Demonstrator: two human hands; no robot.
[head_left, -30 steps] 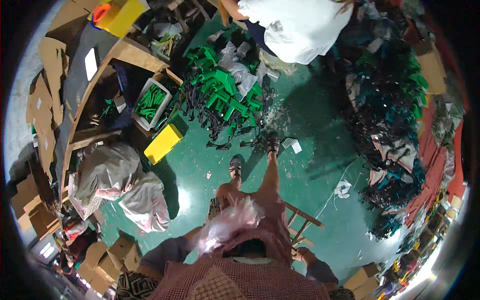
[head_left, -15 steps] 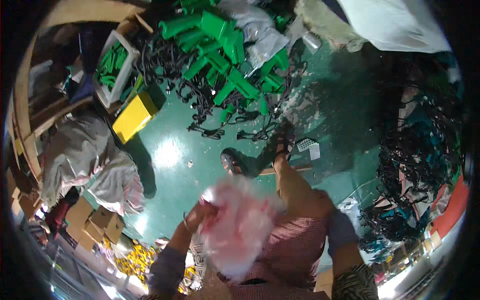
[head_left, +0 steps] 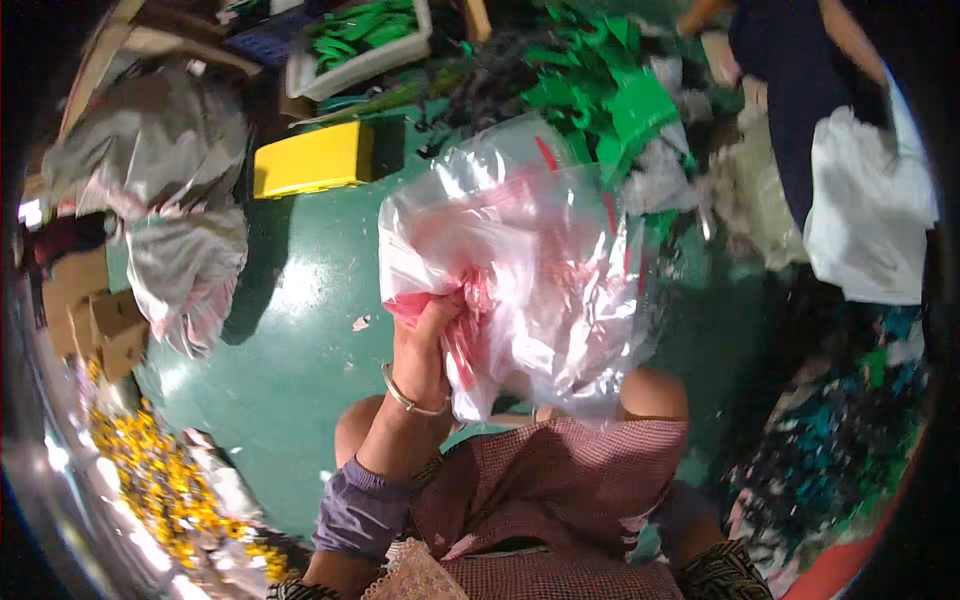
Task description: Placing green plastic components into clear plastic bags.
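My left hand (head_left: 425,330) is closed around a crumpled bunch of clear plastic bags (head_left: 560,310) with red edge strips. A bangle circles that wrist. The bags spread up and to the right from my fist, above my lap. A checked reddish apron (head_left: 570,480) covers my lap, with a bare knee (head_left: 657,393) showing beside the bags. My right sleeve (head_left: 685,515) is at the lower right, but the right hand itself cannot be seen.
A yellow box (head_left: 312,160) and a white crate (head_left: 420,50) of green parts stand ahead on the left. Green plastic pieces (head_left: 640,110) are heaped beyond the bags. Sacks (head_left: 150,150) lie left, yellow pieces (head_left: 165,470) lower left. Another person with a white bag (head_left: 865,210) stands far right.
My left hand has raised the plastic bags forward, and they have spread out. My right hand, earlier at my knee, has gone from sight. The view has turned, and a person appears at upper right.
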